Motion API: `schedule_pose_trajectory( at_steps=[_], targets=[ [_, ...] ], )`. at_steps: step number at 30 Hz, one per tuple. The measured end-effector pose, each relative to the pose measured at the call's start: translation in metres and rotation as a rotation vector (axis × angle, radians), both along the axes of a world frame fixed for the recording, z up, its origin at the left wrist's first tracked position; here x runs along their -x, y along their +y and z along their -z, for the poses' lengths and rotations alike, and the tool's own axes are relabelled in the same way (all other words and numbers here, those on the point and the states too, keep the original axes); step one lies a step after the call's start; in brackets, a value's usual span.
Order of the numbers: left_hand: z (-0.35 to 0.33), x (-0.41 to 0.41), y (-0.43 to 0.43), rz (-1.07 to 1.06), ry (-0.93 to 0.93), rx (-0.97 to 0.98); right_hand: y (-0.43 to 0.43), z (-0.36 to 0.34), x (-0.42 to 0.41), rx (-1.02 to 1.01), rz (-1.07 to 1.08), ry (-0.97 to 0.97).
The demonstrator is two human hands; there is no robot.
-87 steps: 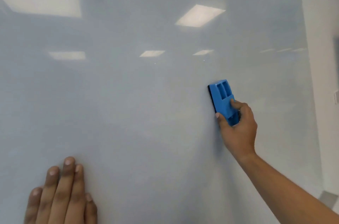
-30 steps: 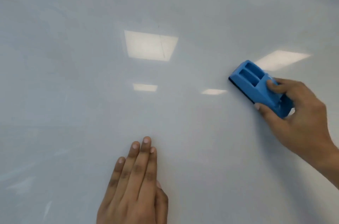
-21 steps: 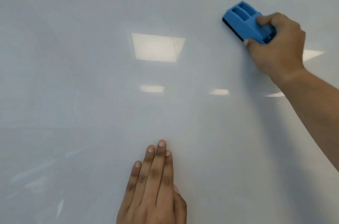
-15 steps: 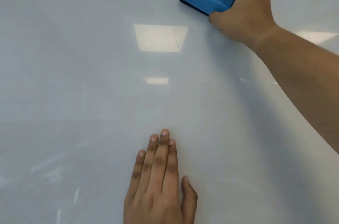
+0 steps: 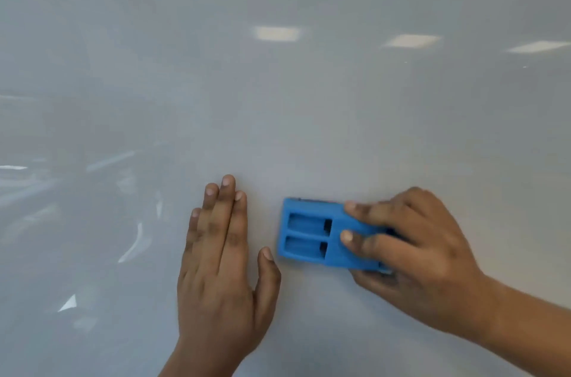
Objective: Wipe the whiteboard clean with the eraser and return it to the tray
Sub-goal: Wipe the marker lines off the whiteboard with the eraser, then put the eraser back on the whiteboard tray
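Gripping the eraser (image 5: 312, 236) by its right end, the right hand (image 5: 414, 256) has fingers curled over the top and thumb beneath, pad pressed to the whiteboard (image 5: 278, 114). Its long axis lies level, free end pointing at the left hand (image 5: 221, 265), which rests flat and open just beside it, holding nothing. No marks show; no tray is in view, so it probably lies below the frame's lower edge.

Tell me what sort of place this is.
Probably an office or classroom. A glossy whiteboard fills the view and mirrors rectangular ceiling light panels. The right hand presses a blue eraser to it; the left hand rests flat alongside.
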State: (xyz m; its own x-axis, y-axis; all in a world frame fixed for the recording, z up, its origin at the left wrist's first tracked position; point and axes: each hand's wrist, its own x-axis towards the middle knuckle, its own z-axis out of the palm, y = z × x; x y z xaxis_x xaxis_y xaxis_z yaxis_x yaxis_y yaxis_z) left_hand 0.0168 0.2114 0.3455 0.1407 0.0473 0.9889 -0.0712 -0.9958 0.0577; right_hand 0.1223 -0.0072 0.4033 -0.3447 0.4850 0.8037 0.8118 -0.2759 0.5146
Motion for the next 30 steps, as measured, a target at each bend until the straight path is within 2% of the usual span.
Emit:
schedule_pose_trajectory(
  at_steps=[3,6,8,13,16,22,24,25,28,30],
  targets=[
    [0.018,0.005,-0.011,-0.009,0.051,0.073,-0.025,0.077,-0.004,0.184,0.004,-0.016],
    [0.038,0.013,-0.032,0.024,0.134,0.168,-0.050,0.116,-0.004,0.308,0.036,0.047],
    [0.054,0.019,-0.049,0.060,0.202,0.163,-0.065,0.123,-0.002,0.299,0.058,0.162],
    [0.103,0.038,-0.096,0.247,0.487,-0.030,-0.112,0.140,0.024,0.218,0.101,0.448],
    [0.139,0.047,-0.126,0.302,0.693,-0.017,-0.146,0.179,0.041,0.259,0.118,0.591],
    [0.201,0.035,-0.177,0.371,0.980,-0.017,-0.196,0.255,0.054,0.333,0.177,0.907],
    [0.219,0.031,-0.191,0.365,1.044,0.069,-0.209,0.274,0.051,0.285,0.302,1.105],
    [0.230,0.029,-0.197,0.365,1.066,0.115,-0.215,0.283,0.053,0.203,0.360,1.293],
    [0.260,0.018,-0.215,0.358,1.129,0.284,-0.230,0.312,0.056,-0.245,0.370,1.843],
    [0.274,0.011,-0.225,0.350,1.162,0.413,-0.238,0.326,0.049,-0.402,0.392,2.102]
  ],
)
